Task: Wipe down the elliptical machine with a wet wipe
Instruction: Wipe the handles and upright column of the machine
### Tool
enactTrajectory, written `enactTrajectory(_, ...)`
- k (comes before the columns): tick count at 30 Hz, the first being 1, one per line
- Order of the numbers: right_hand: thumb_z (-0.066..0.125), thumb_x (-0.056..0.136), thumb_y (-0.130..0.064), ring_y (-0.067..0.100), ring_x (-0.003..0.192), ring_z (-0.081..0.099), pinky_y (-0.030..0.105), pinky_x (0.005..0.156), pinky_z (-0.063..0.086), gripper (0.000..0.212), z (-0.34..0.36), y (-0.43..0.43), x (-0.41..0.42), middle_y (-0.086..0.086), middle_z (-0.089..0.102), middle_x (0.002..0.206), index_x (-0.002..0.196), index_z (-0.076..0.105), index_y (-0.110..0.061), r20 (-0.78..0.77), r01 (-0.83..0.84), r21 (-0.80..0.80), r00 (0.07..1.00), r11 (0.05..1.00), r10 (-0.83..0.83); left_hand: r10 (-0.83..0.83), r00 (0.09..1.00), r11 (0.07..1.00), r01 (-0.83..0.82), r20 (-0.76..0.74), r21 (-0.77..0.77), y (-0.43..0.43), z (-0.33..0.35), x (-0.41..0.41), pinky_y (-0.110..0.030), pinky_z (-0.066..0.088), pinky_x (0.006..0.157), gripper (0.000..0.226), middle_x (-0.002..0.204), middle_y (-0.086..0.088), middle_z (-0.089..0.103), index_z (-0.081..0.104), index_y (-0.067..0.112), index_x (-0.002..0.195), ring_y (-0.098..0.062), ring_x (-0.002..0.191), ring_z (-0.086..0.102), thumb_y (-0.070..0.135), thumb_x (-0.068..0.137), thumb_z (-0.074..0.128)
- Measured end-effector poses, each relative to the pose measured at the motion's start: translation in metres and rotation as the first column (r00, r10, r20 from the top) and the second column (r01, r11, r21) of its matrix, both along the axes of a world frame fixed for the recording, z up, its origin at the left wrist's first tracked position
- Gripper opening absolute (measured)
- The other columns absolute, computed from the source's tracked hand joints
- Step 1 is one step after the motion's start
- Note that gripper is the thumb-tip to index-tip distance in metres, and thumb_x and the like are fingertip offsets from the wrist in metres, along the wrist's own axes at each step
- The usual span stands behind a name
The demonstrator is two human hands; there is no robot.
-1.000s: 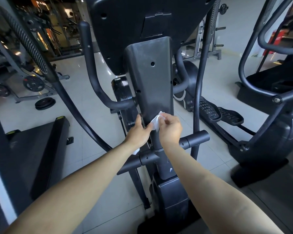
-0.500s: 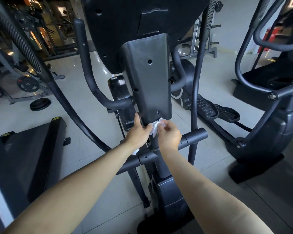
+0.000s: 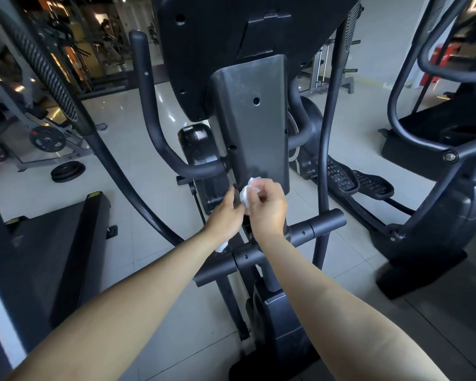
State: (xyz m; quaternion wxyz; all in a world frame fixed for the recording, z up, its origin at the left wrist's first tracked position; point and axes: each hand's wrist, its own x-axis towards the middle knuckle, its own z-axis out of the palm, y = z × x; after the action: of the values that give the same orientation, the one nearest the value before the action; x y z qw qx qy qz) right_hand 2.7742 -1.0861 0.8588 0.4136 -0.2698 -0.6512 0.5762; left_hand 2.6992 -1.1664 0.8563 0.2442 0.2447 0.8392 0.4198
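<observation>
Elliptical machine [image 3: 253, 133] looms ahead; left hand [image 3: 226, 215] and right hand [image 3: 268, 210] both pinch the crumpled wet wipe [image 3: 246, 195]; treadmill [image 3: 52, 237] alongside, weight plate [image 3: 68, 171] beyond.

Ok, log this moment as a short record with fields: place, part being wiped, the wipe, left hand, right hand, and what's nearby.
place: gym, person facing the elliptical machine
part: lower edge of its black column cover
wipe: wet wipe, white, crumpled, at that lower edge
left hand: holds the wipe from the left; a white scrap shows under the wrist
right hand: pinches the wipe from the right
nearby: weight plate on the tiles at left, second machine at right
</observation>
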Motion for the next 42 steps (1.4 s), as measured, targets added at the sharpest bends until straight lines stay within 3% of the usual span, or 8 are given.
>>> enactTrajectory(3,0.062,0.094,-0.008,0.0,0.083,0.055,0.015,0.075,0.042,0.019,-0.009,-0.008,-0.002,-0.002,0.059,0.093,0.085,0.063,-0.024,0.097,0.033,0.11,0.994,0.993,-0.043,-0.013,1.0,1.0,0.013,-0.022,-0.013,-0.005,0.002,0.0,-0.049,0.05,0.104,0.077,0.14,0.007,0.06,0.012,0.058,0.151,-0.023,0.128,0.057,0.062,0.079,0.037)
enactTrajectory(6,0.062,0.095,-0.006,0.021,0.087,0.062,0.032,0.081,0.05,0.013,-0.032,-0.01,-0.003,0.002,0.064,0.094,0.09,0.066,-0.018,0.183,0.064,0.026,0.981,0.998,-0.068,-0.03,0.997,1.0,0.029,-0.066,-0.011,-0.011,0.003,0.005,-0.035,0.052,0.081,0.07,0.085,0.011,0.065,0.012,0.044,0.16,-0.018,0.082,0.063,0.038,0.098,0.043)
enactTrajectory(11,0.062,0.098,-0.015,0.013,0.083,0.062,0.017,0.082,0.048,0.011,-0.033,-0.004,0.011,0.004,0.067,0.098,0.089,0.063,-0.021,0.199,0.11,0.025,0.974,0.994,-0.113,-0.087,0.991,0.996,0.088,-0.106,0.005,-0.02,0.001,0.007,-0.032,0.038,0.064,0.07,0.076,0.0,0.056,0.012,0.036,0.162,-0.013,0.059,0.044,0.024,0.101,0.045)
enactTrajectory(17,0.057,0.1,-0.023,0.018,0.085,0.058,0.028,0.084,0.049,0.016,-0.014,0.019,-0.004,0.011,0.065,0.103,0.084,0.053,-0.028,0.111,0.239,-0.059,0.966,0.969,-0.232,-0.095,0.992,0.995,0.096,-0.081,0.012,-0.017,0.001,0.011,-0.034,0.045,0.067,0.075,0.114,-0.012,0.07,0.005,0.034,0.163,-0.018,0.066,0.056,0.024,0.102,0.049)
enactTrajectory(25,0.057,0.098,-0.02,0.015,0.068,0.055,0.019,0.061,0.043,0.007,-0.069,-0.003,0.029,0.0,0.065,0.084,0.098,0.06,-0.013,0.252,0.281,-0.409,0.949,0.868,-0.188,-0.099,0.985,0.995,0.1,-0.139,0.001,-0.027,-0.008,0.017,0.011,0.02,0.064,0.061,0.121,0.014,0.069,0.022,0.033,0.158,-0.006,0.096,0.052,0.035,0.104,0.05)
enactTrajectory(32,0.063,0.1,-0.016,0.012,0.091,0.072,0.023,0.086,0.057,0.021,-0.082,-0.03,0.039,-0.004,0.075,0.102,0.12,0.064,-0.01,0.004,-0.012,-0.662,1.0,0.75,0.02,-0.253,0.967,0.966,0.254,-0.028,0.05,-0.034,-0.046,0.015,-0.032,0.056,0.082,0.011,0.096,0.014,0.071,0.069,0.034,0.106,-0.012,0.092,0.069,0.035,0.095,0.069)
enactTrajectory(36,0.063,0.1,-0.019,0.014,0.08,0.065,0.026,0.085,0.053,0.021,-0.083,-0.03,0.05,-0.005,0.07,0.081,0.119,0.067,-0.009,-0.024,-0.032,-0.642,0.999,0.766,0.022,-0.157,0.986,0.983,0.15,0.059,0.105,-0.038,-0.04,0.014,-0.018,0.054,0.067,0.016,0.077,0.01,0.067,0.073,0.03,0.095,-0.009,0.077,0.065,0.028,0.101,0.059)
enactTrajectory(42,0.056,0.104,-0.009,0.024,0.104,0.074,0.032,0.097,0.055,0.02,-0.078,-0.028,0.06,0.013,0.076,0.11,0.116,0.068,0.001,-0.115,-0.067,-0.676,0.993,0.734,-0.016,-0.082,0.987,0.983,0.057,0.138,0.177,-0.04,-0.033,0.016,-0.018,0.059,0.071,0.02,0.098,0.012,0.07,0.075,0.025,0.108,-0.011,0.098,0.066,0.029,0.104,0.055)
